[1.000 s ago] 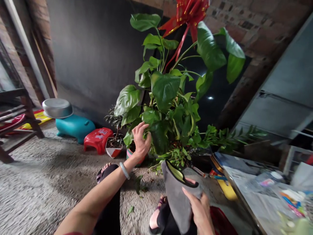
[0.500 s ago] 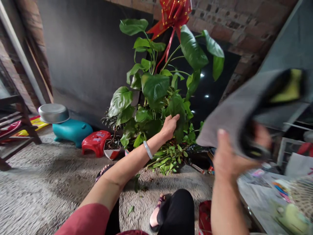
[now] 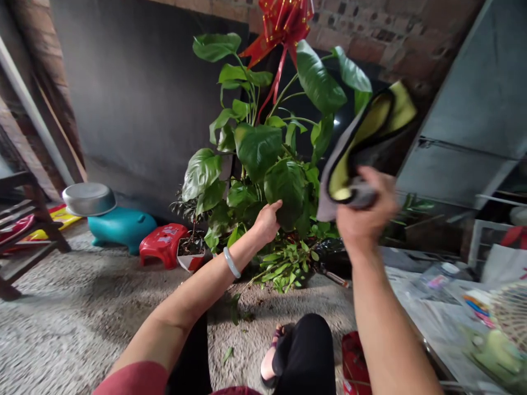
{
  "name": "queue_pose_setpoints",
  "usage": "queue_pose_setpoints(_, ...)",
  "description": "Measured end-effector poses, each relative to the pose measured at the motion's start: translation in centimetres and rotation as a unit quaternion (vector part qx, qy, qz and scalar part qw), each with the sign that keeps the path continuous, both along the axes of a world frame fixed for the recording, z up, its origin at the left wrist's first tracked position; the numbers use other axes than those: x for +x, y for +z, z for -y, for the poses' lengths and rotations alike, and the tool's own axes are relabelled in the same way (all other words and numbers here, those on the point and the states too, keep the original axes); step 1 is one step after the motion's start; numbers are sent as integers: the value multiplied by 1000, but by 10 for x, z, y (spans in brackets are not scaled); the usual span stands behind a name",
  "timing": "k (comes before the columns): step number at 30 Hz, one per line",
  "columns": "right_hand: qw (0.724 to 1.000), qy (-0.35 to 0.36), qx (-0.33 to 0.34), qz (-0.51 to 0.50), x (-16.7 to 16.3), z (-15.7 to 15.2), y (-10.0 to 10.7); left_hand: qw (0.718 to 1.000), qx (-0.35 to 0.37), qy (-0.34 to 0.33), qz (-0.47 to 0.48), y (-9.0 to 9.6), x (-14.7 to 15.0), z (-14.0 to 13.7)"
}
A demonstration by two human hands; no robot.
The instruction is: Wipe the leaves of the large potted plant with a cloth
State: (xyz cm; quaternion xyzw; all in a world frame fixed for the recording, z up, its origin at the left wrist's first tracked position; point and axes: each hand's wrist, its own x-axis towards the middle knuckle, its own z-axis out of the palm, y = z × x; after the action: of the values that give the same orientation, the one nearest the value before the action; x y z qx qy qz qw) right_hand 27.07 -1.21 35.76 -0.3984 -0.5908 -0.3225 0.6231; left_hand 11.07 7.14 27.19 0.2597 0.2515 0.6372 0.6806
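Observation:
A tall leafy potted plant stands in front of me, its pot mostly hidden. My left hand, a pale bangle on its wrist, is closed at the lower edge of a broad green leaf; the fingertips partly disappear behind it. On the plant's right side, my right hand grips a folded grey and yellow cloth with black edging. The cloth is raised and slightly blurred, close to the right-hand leaves. A red ribbon bow is tied at the top of the plant.
Left of the plant are a red stool, a small potted plant and a teal animal-shaped seat bearing a metal basin. A cluttered table stands at the right. Cut leaves lie on the rough floor.
My right hand has swung the cloth left and up, towards the plant. The left hand has shifted a little left and down along the leaf, which now faces me more fully.

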Motion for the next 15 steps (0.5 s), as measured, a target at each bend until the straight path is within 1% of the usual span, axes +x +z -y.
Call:
queue_pose_setpoints(1, 996, 10, -83, 30, -9, -4, -11, 1000, -5, -2, 2, 2, 0, 3)
queue_pose_setpoints(2, 983, 17, -174, 57, -13, -7, -25, 1000, -2, -1, 1, 3, -2, 6)
queue_pose_setpoints(3, 965, 19, -250, 72, -13, -8, -41, 1000, 6, 1, -1, 3, -5, 7)
queue_pose_setpoints(4, 949, 15, -304, 76, -7, -7, -54, 1000, 14, 2, -6, 3, -9, 8)
queue_pose_setpoints(5, 942, 10, -329, 63, 2, -3, -64, 1000, 21, 5, -12, 2, -13, 8)
queue_pose_setpoints(6, 945, 9, -326, 30, 14, 3, -69, 1000, 25, 7, -18, 1, -18, 8)
queue_pose_setpoints(7, 955, 9, -295, -14, 26, 9, -67, 999, 26, 10, -23, 0, -21, 7)
queue_pose_setpoints(8, 967, 9, -247, -60, 37, 16, -60, 999, 26, 11, -26, -1, -24, 6)
queue_pose_setpoints(10, 986, 2, -112, -122, 49, 29, -35, 999, 25, 5, -26, -1, -23, 5)
queue_pose_setpoints(11, 991, -6, -43, -125, 48, 33, -21, 999, 23, 2, -25, 0, -20, 6)
queue_pose_setpoints(12, 994, -16, 8, -110, 42, 35, -9, 999, 18, 3, -26, 2, -16, 7)
queue_pose_setpoints(13, 996, -19, 35, -86, 32, 35, -1, 999, 11, 5, -30, 3, -12, 8)
queue_pose_setpoints(14, 998, -8, 29, -58, 20, 34, 0, 999, 3, 10, -35, 4, -8, 10)
queue_pose_setpoints(15, 999, 15, -6, -29, 6, 33, -5, 999, -5, 14, -42, 5, -5, 12)
